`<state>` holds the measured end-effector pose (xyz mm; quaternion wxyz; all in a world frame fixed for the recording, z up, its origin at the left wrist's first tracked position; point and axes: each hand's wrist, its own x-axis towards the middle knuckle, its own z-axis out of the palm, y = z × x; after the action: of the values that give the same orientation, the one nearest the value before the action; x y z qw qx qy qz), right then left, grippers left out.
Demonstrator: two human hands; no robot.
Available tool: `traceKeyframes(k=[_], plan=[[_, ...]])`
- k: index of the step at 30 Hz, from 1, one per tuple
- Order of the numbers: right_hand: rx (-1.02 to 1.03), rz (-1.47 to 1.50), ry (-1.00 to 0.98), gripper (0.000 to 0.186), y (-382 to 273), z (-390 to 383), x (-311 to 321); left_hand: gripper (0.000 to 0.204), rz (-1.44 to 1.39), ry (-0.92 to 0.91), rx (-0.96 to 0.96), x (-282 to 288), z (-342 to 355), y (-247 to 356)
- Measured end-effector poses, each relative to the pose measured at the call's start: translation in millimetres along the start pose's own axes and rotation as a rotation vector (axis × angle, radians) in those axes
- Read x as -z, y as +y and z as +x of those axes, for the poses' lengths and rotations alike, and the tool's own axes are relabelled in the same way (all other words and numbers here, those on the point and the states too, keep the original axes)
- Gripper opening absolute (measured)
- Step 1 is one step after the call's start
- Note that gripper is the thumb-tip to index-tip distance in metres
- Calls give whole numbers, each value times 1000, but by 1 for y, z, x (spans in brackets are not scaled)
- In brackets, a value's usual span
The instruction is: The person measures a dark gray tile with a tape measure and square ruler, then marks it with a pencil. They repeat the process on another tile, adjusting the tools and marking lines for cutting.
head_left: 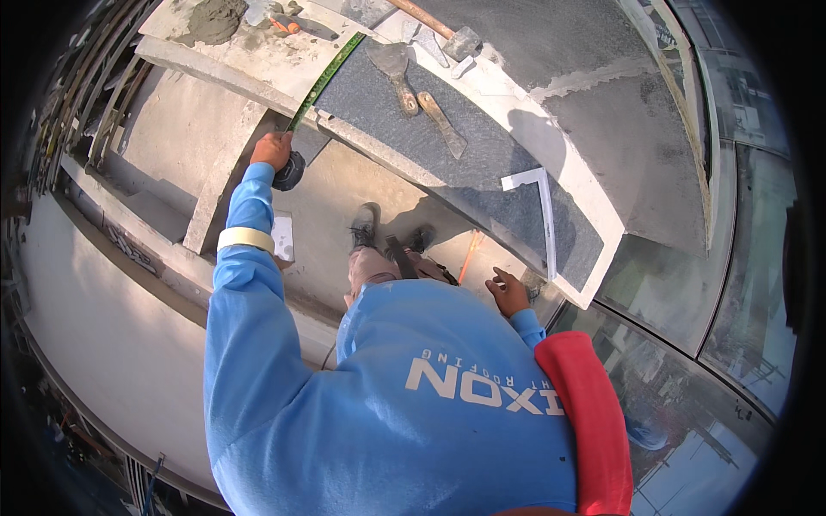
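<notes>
My left hand (272, 150) is closed at a tape measure (290, 171) with a black case. Its green blade (329, 76) runs from that hand across the ledge and along the end of a dark grey stone slab (490, 176). Two scrapers lie on the slab: one wide-bladed scraper (394, 72) and one narrower scraper (443, 125) with a worn handle. A white L-shaped square (542, 202) rests near the slab's right end. Beside my body, below the slab's near edge, my right hand (508, 292) has its fingers apart and holds nothing.
A wooden-handled hammer (456, 39) lies behind the slab. At the far left are a mortar pile (212, 21) and an orange-handled tool (286, 26). A concrete upright (219, 185) stands left of my legs. Glass panels (671, 297) are at the right.
</notes>
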<state>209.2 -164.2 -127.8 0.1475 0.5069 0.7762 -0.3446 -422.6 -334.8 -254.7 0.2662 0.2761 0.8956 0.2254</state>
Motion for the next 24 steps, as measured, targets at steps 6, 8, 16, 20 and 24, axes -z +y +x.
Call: traceKeyframes(k=[6, 8, 16, 20, 24], plan=[[-22, -31, -3, 56, 5, 9, 11, 48, 17, -17, -35, -7, -3, 3], [-35, -28, -9, 56, 6, 9, 11, 46, 32, -54, -39, -11, 1, 0], [-73, 20, -11, 55, 3, 7, 7, 47, 198, -108, -276, -13, 11, -16], [-62, 8, 14, 54, -1, 7, 5, 47, 60, -135, -122, -15, 13, -20], [-61, 58, 35, 54, 0, 5, -1, 44, 113, -90, -205, -15, 14, -21]])
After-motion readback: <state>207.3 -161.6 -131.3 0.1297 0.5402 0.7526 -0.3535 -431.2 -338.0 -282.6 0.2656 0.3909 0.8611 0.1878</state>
